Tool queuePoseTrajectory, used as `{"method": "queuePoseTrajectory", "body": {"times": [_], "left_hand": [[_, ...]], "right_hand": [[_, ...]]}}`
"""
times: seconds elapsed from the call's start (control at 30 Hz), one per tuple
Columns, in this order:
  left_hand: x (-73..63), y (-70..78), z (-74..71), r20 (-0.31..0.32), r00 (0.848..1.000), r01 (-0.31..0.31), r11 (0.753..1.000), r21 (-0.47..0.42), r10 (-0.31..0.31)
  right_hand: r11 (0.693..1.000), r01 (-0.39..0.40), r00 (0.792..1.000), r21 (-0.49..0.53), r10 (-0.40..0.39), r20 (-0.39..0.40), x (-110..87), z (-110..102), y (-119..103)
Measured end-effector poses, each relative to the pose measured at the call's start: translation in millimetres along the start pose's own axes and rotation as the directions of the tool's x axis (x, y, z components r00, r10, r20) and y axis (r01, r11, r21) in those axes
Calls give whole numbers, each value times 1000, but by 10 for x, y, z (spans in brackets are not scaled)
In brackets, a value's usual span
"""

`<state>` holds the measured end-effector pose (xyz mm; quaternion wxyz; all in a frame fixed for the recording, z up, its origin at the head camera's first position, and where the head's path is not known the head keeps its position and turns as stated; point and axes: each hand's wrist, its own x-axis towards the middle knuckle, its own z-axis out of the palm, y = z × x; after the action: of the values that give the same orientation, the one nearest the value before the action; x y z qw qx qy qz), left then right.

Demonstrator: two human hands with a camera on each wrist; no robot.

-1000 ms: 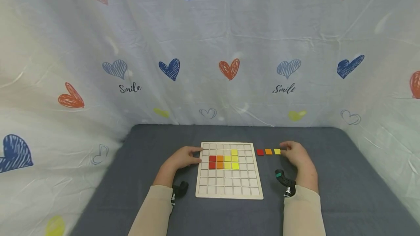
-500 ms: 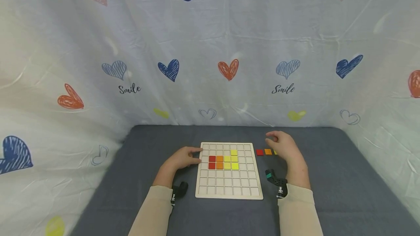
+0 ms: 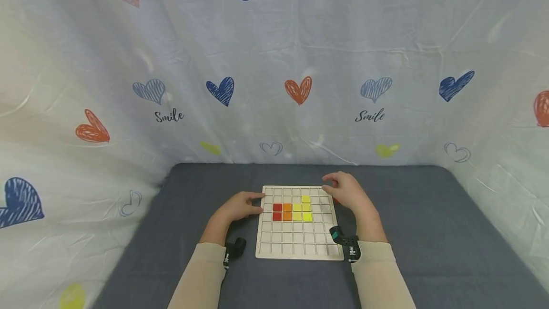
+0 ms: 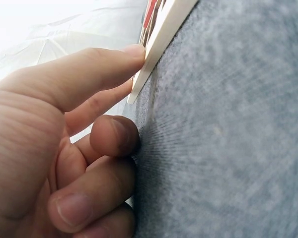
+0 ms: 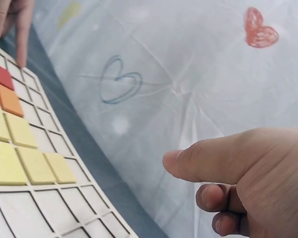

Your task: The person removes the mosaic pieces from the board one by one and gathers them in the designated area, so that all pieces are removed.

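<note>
A pale wooden grid board (image 3: 283, 251) lies flat on the table. Tiles sit in some of its squares: red ones (image 3: 277, 216), orange ones (image 3: 287, 216) and several yellow ones (image 3: 307, 216). My left hand (image 3: 238, 206) rests at the board's left edge, thumb and index finger touching it apart from each other; the left wrist view shows its other fingers bent by the cloth. Over the board's upper right corner hovers my right hand (image 3: 350, 194), thumb and index finger apart. No tile shows in it in the right wrist view.
A loose red tile (image 3: 336, 200) peeks out beneath the right hand, just off the board's right side. Dark grey cloth (image 3: 437, 232) covers the table. Behind hangs a pale curtain (image 3: 257, 123) printed with hearts. A black wrist camera (image 3: 345, 238) overhangs the board's right edge.
My right hand has moved left from beside the loose yellow tile to above the board's corner, now hiding the loose orange and yellow tiles. My left hand and the board have stayed put.
</note>
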<state>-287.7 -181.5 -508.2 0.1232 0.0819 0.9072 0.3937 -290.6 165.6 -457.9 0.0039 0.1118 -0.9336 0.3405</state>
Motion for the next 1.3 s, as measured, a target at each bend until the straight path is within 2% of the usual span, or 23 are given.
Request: {"method": "queuePoseTrajectory", "body": {"times": [0.23,0.37,0.47,0.67,0.8,1.0,1.3], "left_hand": [[-2,3,-3,7,1000,-16,1000,11,16],[-1,-4,0,2,1000,-17,1000,18,17],[-3,0,2,2,1000,-7,1000,8,7],[-11,9,5,1,1000,-12,1000,-4,12],[-15,8,1,2,1000,-12,1000,-1,12],[-8,10,-1,1,1000,-2,1000,4,2],[-8,8,5,-1,1000,-4,1000,9,4]], "right_hand": [[999,43,995,-10,-42,88,41,154,-90],[1000,27,989,-2,-27,144,66,278,-114],[1000,3,988,-26,1,153,75,379,-114],[998,-49,991,-37,54,125,85,509,-82],[997,-60,993,-37,64,96,94,529,-72],[996,-83,992,-14,84,97,100,533,-82],[998,-57,997,-8,57,55,110,541,-67]]}}
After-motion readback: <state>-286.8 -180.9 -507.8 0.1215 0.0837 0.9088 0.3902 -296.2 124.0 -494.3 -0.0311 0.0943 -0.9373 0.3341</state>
